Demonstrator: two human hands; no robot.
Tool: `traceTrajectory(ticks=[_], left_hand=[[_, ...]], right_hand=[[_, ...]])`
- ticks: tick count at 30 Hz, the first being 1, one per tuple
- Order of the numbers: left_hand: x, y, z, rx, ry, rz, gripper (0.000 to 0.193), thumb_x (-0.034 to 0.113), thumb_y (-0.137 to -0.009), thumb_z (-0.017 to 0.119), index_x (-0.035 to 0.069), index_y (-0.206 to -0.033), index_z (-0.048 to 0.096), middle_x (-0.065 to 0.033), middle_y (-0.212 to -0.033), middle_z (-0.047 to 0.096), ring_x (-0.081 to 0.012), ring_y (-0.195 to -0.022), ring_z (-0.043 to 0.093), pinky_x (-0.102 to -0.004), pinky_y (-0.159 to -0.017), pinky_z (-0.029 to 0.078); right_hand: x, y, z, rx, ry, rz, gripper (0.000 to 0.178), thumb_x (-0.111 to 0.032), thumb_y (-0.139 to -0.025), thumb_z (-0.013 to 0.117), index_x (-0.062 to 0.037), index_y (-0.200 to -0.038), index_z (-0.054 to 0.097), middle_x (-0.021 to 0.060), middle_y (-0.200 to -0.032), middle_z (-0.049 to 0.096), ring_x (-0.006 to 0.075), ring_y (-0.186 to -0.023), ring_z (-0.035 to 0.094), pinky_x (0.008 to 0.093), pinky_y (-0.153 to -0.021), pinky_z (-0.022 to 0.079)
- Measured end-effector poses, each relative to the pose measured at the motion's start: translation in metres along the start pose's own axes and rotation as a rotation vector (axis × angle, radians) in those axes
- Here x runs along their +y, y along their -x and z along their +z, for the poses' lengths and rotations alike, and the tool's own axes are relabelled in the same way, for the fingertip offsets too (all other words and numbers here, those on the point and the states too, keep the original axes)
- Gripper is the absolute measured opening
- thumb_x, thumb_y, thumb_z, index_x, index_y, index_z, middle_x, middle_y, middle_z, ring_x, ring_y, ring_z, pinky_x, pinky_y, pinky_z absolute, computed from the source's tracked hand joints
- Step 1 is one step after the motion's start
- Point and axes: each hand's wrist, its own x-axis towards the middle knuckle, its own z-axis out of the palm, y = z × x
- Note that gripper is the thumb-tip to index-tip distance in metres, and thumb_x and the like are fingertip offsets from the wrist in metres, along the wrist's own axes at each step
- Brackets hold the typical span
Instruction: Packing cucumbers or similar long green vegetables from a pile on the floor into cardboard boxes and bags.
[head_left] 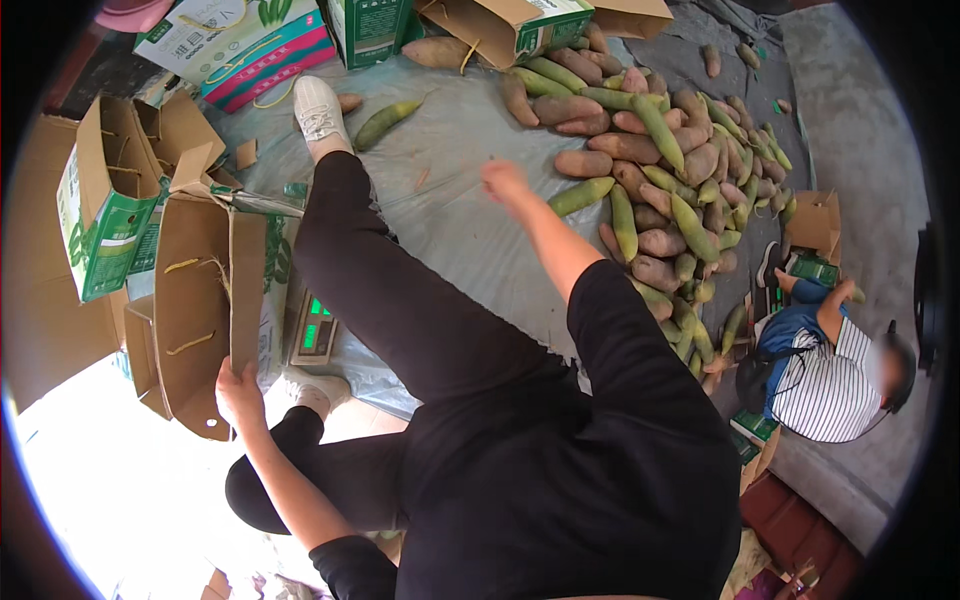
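Left grip [240, 396] holds the box [196, 300] at 9 o'clock: likely light, stiff, best held by its edge. Right grip [508, 186], 12 o'clock: can't tell if closed.

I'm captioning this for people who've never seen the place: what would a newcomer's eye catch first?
Probably the big heap of green and reddish roots at upper right, on the plastic sheet. Next, at left, the open brown carton, its edge in the left hand. Then the person in a striped shirt at far right.
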Motion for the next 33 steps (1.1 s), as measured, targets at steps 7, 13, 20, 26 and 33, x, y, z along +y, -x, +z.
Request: traceTrajectory(ticks=[7, 13, 20, 26, 33], left_hand=[[0.019, -0.012, 0.016, -0.035, -0.019, 0.021, 0.021, 0.005, -0.076, 0.058, 0.0, -0.096, 0.06, -0.0181, -0.084, 0.065, -0.0319, -0.078, 0.064, -0.0353, -0.071, 0.047], [-0.004, 0.0, 0.0, 0.045, 0.013, 0.017, 0.017, 0.005, -0.077, 0.06, 0.001, -0.093, 0.06, -0.0165, -0.08, 0.064, -0.0315, -0.074, 0.063, -0.0367, -0.067, 0.047], [0.01, -0.009, 0.018, 0.017, 0.037, -0.083, 0.016, 0.011, -0.076, 0.061, 0.004, -0.091, 0.061, -0.015, -0.079, 0.064, -0.0313, -0.074, 0.062, -0.0366, -0.068, 0.047], [0.015, -0.008, 0.011, -0.007, -0.102, -0.106, 0.022, 0.013, -0.075, 0.062, 0.008, -0.096, 0.061, -0.013, -0.091, 0.062, -0.0319, -0.086, 0.06, -0.0397, -0.074, 0.046], [0.035, -0.005, 0.002, 0.004, -0.099, -0.167, 0.015, 0.012, -0.078, 0.059, 0.008, -0.093, 0.061, -0.011, -0.091, 0.061, -0.032, -0.087, 0.059, -0.0386, -0.075, 0.046]], right_hand=[[0.199, -0.062, -0.195, 0.239, 0.782, 0.172, 0.032, -0.028, -0.085, 0.051, -0.0057, -0.106, 0.062, 0.0186, -0.105, 0.061, 0.0304, -0.094, 0.063, 0.0386, -0.071, 0.052], [0.118, 0.001, -0.144, 0.478, -0.083, 0.592, 0.03, -0.023, -0.08, 0.066, -0.0052, -0.102, 0.055, 0.0088, -0.096, 0.055, 0.0229, -0.078, 0.056, 0.0396, -0.063, 0.048], [0.121, -0.019, -0.165, 0.679, -0.193, 0.563, 0.046, -0.021, -0.073, 0.075, -0.0061, -0.11, 0.052, 0.0108, -0.101, 0.054, 0.0269, -0.086, 0.053, 0.0449, -0.071, 0.046], [0.132, -0.03, -0.161, 0.663, -0.442, 0.586, 0.042, -0.027, -0.071, 0.078, -0.0168, -0.104, 0.055, 0.0041, -0.099, 0.052, 0.0236, -0.086, 0.05, 0.0432, -0.073, 0.043], [0.132, -0.032, -0.16, 0.581, -0.427, 0.697, 0.035, -0.025, -0.073, 0.074, -0.0166, -0.101, 0.054, 0.0047, -0.102, 0.049, 0.0219, -0.087, 0.049, 0.0391, -0.07, 0.04]])
